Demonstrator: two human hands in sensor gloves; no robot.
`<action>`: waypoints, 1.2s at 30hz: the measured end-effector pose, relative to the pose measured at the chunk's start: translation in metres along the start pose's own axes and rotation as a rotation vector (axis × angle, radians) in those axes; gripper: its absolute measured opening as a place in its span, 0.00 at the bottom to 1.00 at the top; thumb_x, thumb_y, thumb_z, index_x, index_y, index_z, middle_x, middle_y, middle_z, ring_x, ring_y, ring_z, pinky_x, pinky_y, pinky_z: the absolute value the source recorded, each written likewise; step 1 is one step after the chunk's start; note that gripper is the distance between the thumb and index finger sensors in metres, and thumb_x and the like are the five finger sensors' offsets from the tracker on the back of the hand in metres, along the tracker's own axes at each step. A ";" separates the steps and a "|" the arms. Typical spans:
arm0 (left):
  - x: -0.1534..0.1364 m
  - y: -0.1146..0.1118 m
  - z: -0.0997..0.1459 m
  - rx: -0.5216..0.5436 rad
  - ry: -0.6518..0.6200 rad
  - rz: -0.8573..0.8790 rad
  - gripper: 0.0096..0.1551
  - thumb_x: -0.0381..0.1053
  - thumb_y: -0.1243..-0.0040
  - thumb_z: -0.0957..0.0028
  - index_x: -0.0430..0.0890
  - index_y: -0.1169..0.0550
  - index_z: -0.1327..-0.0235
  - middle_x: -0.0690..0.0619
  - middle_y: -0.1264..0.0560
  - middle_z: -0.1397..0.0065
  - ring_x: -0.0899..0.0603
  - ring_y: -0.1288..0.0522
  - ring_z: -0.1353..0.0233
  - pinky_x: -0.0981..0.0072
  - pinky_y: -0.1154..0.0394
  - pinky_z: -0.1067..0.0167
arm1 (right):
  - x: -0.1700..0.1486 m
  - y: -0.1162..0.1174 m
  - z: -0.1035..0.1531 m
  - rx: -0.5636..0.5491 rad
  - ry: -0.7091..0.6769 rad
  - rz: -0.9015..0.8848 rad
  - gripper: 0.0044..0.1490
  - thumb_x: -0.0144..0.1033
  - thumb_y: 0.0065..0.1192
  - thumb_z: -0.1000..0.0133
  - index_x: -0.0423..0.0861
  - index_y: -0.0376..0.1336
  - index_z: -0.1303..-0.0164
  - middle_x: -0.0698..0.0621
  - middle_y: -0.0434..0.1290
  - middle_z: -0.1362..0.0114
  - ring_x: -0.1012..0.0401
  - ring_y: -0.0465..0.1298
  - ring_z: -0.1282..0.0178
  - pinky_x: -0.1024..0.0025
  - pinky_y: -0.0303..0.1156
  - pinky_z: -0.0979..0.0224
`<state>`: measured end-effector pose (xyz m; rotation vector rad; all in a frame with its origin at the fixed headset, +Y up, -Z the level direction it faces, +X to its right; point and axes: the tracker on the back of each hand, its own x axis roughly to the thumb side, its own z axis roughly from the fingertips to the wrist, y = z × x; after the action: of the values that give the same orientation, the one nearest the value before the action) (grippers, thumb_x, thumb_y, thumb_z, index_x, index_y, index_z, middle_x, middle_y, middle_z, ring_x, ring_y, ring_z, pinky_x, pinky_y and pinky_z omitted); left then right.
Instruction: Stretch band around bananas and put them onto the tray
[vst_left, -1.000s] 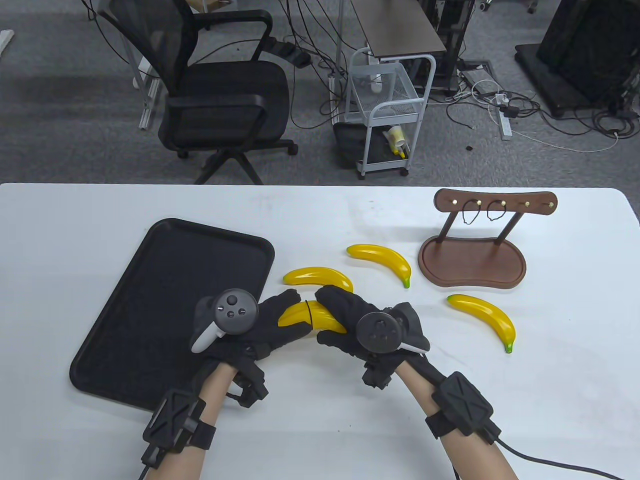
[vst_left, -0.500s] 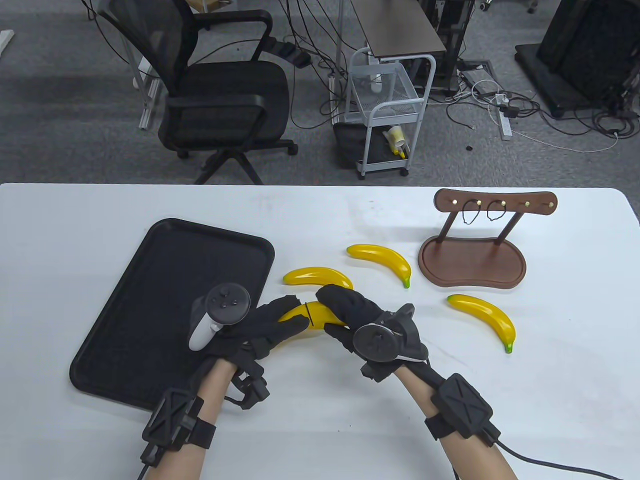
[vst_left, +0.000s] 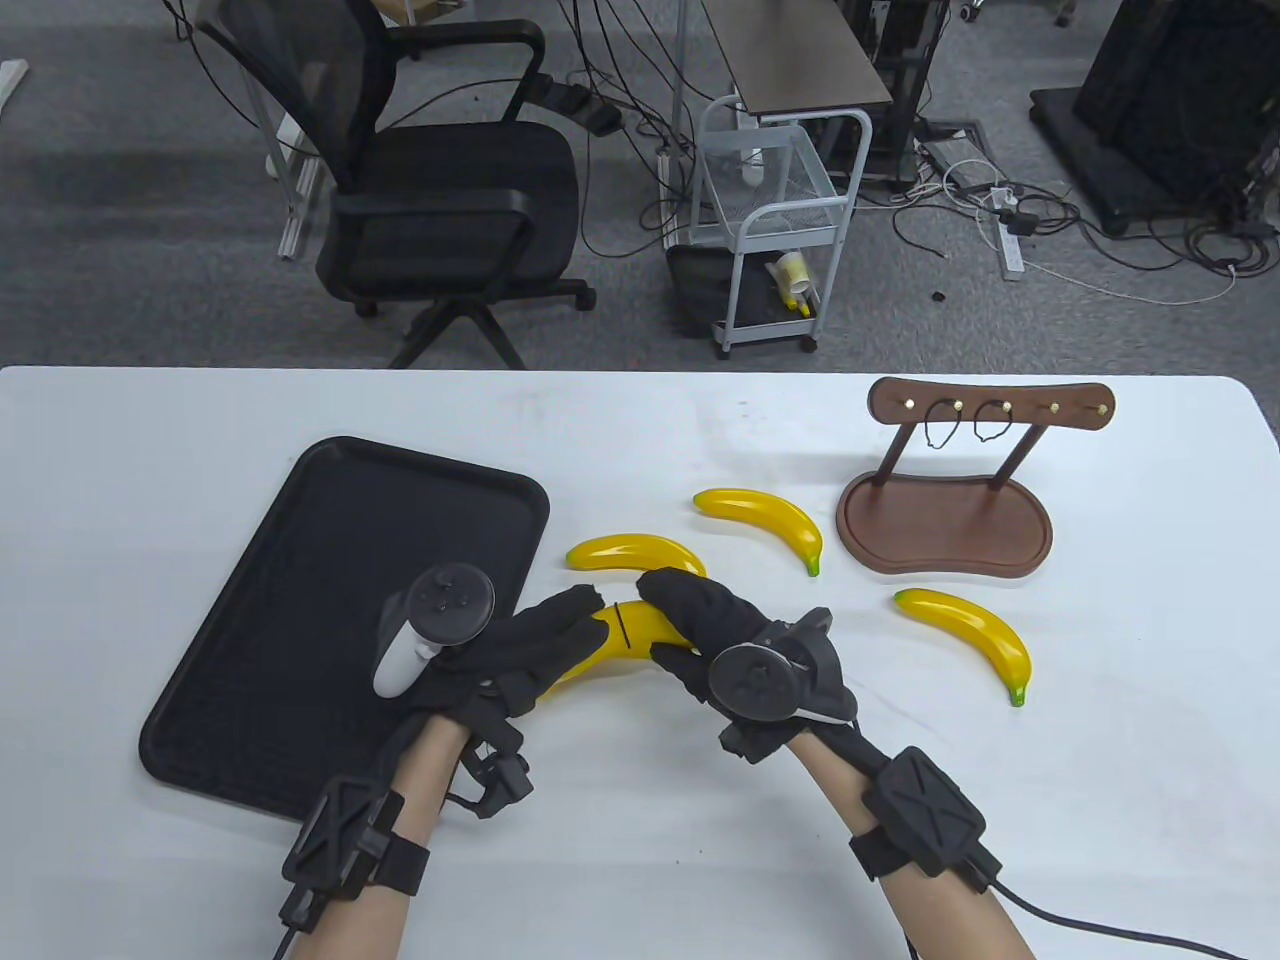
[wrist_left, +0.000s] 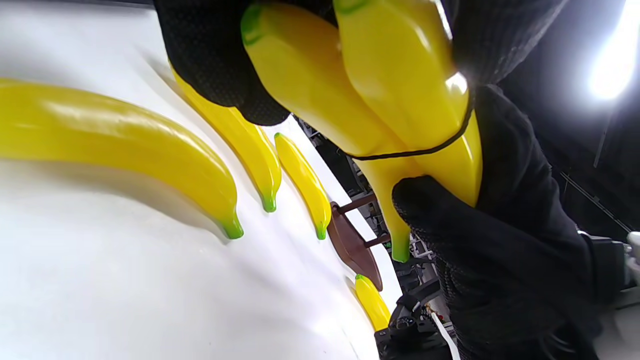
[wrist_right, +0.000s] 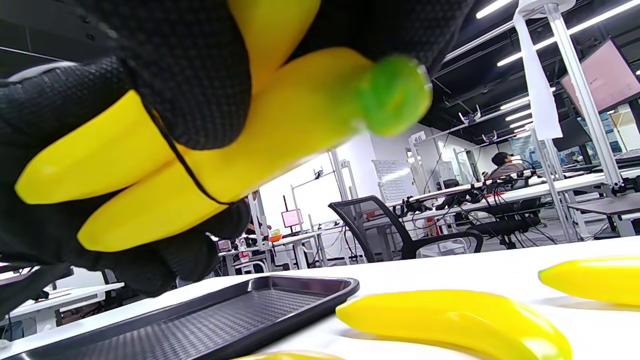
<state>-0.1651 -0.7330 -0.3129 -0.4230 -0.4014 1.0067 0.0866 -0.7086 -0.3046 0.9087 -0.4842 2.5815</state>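
The banded bananas (vst_left: 630, 640) are gripped at either end by the left hand (vst_left: 520, 650) and right hand (vst_left: 720, 640), just off the desk (vst_left: 640, 850) beside the tray (vst_left: 330, 560). Over the last second the bundle's been tilted a bit and the band (wrist_left: 415, 150) settled, so banding looks done, tray next.

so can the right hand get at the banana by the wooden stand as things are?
Probably not yet: the right hand grips the banded bananas with the left hand. The path to that banana looks free.
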 end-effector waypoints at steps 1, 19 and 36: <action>0.002 0.002 0.001 0.018 -0.006 -0.021 0.42 0.67 0.53 0.33 0.43 0.40 0.14 0.40 0.38 0.12 0.30 0.31 0.21 0.40 0.34 0.25 | 0.000 0.000 0.000 -0.001 0.004 0.001 0.46 0.41 0.73 0.47 0.45 0.53 0.21 0.48 0.67 0.22 0.52 0.74 0.27 0.59 0.75 0.30; 0.036 -0.005 0.009 0.177 -0.078 -0.465 0.42 0.64 0.41 0.38 0.51 0.41 0.16 0.50 0.36 0.13 0.38 0.29 0.18 0.47 0.33 0.21 | -0.013 0.003 -0.004 0.073 0.187 -0.184 0.46 0.40 0.75 0.47 0.40 0.57 0.22 0.43 0.70 0.24 0.48 0.76 0.30 0.56 0.77 0.34; 0.037 -0.019 0.006 0.228 -0.026 -0.696 0.40 0.58 0.34 0.40 0.51 0.38 0.19 0.53 0.29 0.19 0.43 0.23 0.24 0.52 0.28 0.24 | -0.018 0.016 -0.003 0.179 0.213 -0.339 0.46 0.40 0.71 0.45 0.40 0.54 0.20 0.41 0.66 0.22 0.46 0.73 0.27 0.52 0.73 0.32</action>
<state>-0.1373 -0.7087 -0.2936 -0.0461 -0.4101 0.3712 0.0910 -0.7257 -0.3221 0.6894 -0.0348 2.3946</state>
